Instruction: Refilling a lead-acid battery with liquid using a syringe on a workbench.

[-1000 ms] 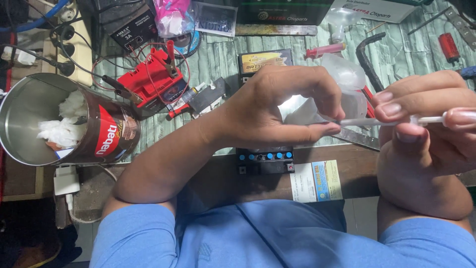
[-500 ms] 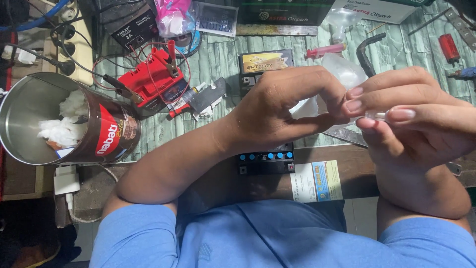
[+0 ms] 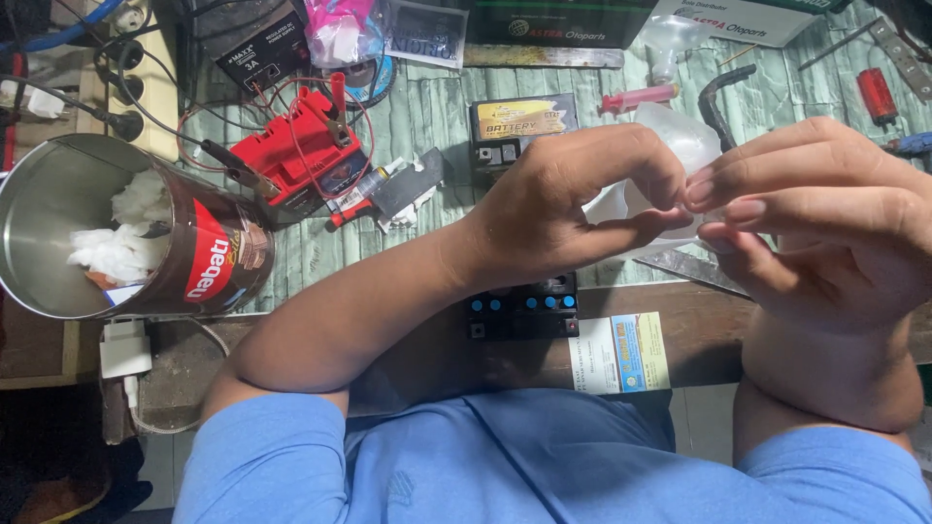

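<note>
- Translucent plastic bottle (image 3: 680,146) sits above the workbench (image 3: 408,116), gripped between both our hands near a small black battery (image 3: 522,124).
- Our left hand (image 3: 573,199) curls closed round it; our right hand (image 3: 825,213) pinches shut at its edge.
- We judge a fitting step in hand, calling for steady fingertip alignment.

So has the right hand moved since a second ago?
Yes. The right hand has shifted left, toward the small battery on the bench, and now meets the left hand at the translucent plastic piece.
</note>
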